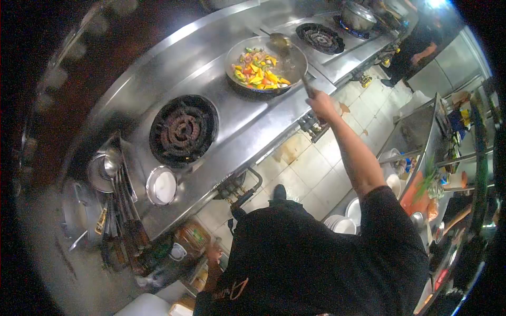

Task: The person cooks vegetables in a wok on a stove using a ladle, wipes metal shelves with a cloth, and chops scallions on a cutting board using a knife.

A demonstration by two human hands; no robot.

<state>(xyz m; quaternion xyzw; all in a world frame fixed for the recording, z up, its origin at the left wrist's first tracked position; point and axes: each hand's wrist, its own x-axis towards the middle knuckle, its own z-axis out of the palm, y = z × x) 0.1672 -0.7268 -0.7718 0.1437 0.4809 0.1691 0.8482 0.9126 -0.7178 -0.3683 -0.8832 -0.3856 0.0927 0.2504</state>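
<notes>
My right hand (322, 106) is closed around the handle (308, 87) of a wide frying pan (298, 66). The pan sits over a burner on the steel stove. Chopped vegetables (258, 68) in yellow, red and green, with paler pieces among them, lie toward its left side. A ladle (279, 40) rests at the far rim, its bowl over the pan. Low on the left, my left hand (214, 253) is beside my body near a container with a reddish-brown side (192, 235). Its fingers are small and blurred, so their grip does not show.
A black burner (183, 130) lies left of the pan, with another burner (320, 38) beyond it. A lidded pot (358, 18) stands over a blue flame. Ladles (112, 162) and a white-filled bowl (162, 185) sit at left. Another person (416, 47) stands far right; stacked plates (340, 225) are behind me.
</notes>
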